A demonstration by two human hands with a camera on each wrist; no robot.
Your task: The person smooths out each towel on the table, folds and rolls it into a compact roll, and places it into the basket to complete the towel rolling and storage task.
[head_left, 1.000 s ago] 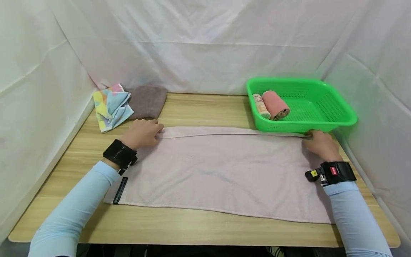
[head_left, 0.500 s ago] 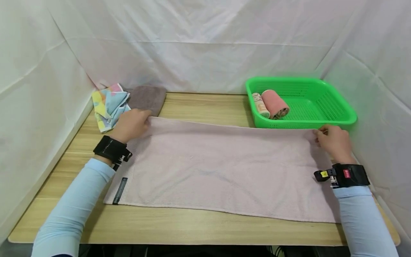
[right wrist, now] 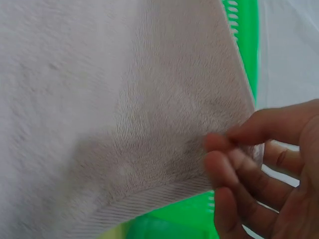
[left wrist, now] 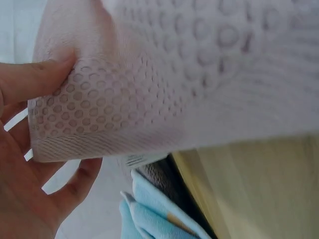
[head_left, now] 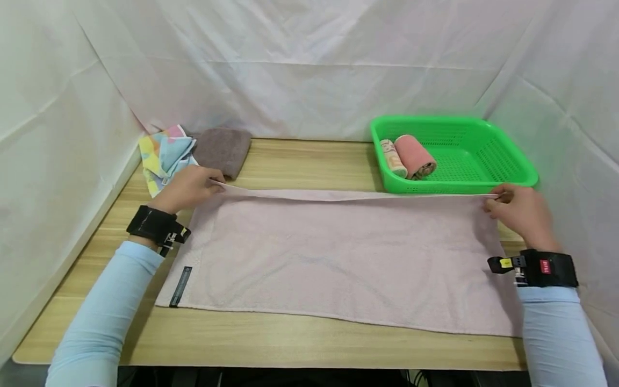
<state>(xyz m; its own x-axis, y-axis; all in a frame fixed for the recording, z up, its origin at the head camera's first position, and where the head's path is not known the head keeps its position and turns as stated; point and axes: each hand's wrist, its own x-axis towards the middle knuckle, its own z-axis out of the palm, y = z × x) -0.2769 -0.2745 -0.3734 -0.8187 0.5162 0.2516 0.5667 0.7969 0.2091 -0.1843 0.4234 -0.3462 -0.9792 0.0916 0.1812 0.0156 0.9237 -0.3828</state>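
A pale pink towel [head_left: 338, 258] lies spread across the table, a dark label strip [head_left: 181, 287] near its left front corner. At its far left corner my left hand [head_left: 186, 188] pinches the edge; in the left wrist view the thumb presses on the dimpled fabric [left wrist: 94, 104] with fingers behind it. My right hand [head_left: 524, 215] pinches the far right corner between thumb and fingertips, just in front of the basket. The right wrist view shows the towel's plush face [right wrist: 149, 114] and ribbed border at those fingers. The far edge is slightly raised between both hands.
A green plastic basket [head_left: 483, 186] stands at the back right, holding a rolled pink towel [head_left: 414, 156] and a smaller patterned roll [head_left: 393, 159]. Back left lie a multicoloured cloth [head_left: 164, 156] and a folded grey-brown towel [head_left: 223, 150]. White sheets enclose the wooden table [head_left: 309, 344].
My hands have moved apart, left hand leftward and right hand rightward, along the towel's far edge. The folded-over strip there has been opened out and the edge pulled wider.
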